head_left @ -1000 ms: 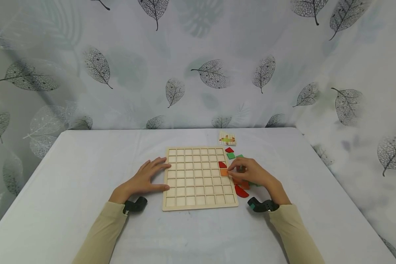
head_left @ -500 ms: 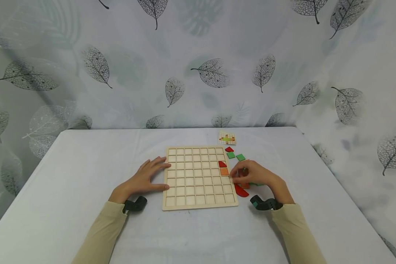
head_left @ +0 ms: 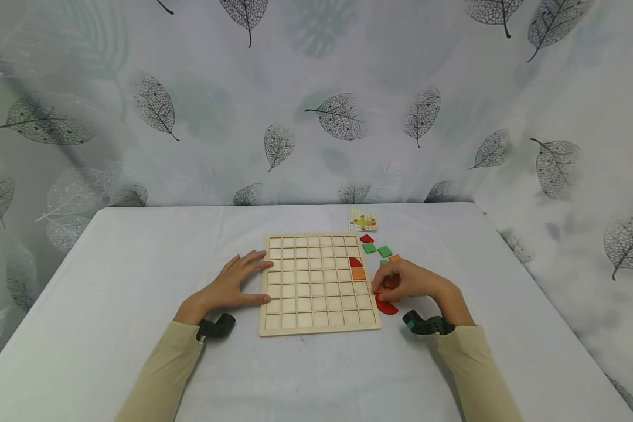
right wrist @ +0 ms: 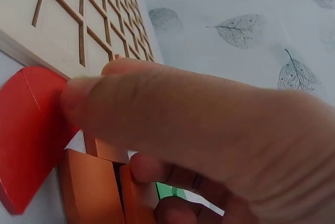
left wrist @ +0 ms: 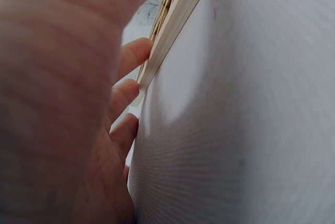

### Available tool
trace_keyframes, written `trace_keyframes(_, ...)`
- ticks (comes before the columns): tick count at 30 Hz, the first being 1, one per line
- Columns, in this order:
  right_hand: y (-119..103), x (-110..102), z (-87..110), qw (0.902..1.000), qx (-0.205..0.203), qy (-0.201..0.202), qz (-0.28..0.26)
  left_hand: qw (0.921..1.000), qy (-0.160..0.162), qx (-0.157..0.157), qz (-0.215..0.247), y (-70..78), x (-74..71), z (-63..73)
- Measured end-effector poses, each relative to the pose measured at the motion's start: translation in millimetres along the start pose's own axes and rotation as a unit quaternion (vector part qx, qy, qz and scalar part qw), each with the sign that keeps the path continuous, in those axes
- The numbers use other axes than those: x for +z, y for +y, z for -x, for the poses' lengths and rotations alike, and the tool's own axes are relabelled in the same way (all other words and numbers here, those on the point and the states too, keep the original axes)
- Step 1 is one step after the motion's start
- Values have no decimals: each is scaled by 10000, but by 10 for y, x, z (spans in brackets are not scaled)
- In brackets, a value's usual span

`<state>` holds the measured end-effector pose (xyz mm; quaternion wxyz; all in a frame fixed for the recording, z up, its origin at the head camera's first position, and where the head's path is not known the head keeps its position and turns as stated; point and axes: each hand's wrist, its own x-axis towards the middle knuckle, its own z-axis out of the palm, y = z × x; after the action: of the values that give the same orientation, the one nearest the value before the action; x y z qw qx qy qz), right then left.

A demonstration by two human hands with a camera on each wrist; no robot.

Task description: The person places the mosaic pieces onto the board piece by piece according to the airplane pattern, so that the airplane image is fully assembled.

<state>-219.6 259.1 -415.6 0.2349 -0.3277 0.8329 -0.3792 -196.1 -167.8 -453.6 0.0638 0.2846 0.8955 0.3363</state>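
Two hands on either side of a gridded wooden board [head_left: 303,291] on a white tabletop [head_left: 137,264]. Left hand [head_left: 237,281] at the board's 9 o'clock, relaxed and spread, with fingertips and thumb against the edge, grasping nothing. Left sleeve [head_left: 155,375] slanting in from 7 o'clock, right sleeve [head_left: 477,375] from 5 o'clock. Right hand [head_left: 414,280] just outside the board at 3 o'clock, aimed towards 9 o'clock, with bent fingers and thumb tip at a curved red piece [right wrist: 29,140]; cannot tell whether pinching or merely touching. Red piece beside the board's edge, between 3 and 4 o'clock. Orange blocks [right wrist: 89,187] below the curled fingers. Orange tile [head_left: 358,274] inside the board, between 2 and 3 o'clock. Printed card [head_left: 363,221] beyond, towards 1 o'clock.
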Motion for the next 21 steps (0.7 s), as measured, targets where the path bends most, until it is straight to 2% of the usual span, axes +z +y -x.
trace_keyframes(6,14,-1,-2,10000,54,-11,52,10000,8,22,4,-6,1,-1)
trace_keyframes(14,18,1,-10,9990,99,263,347,10000,5,-9,-6,-2,5,-3)
trace_keyframes(21,44,8,-22,9989,-1,116,454,10000,9,21,47,-3,2,-2)
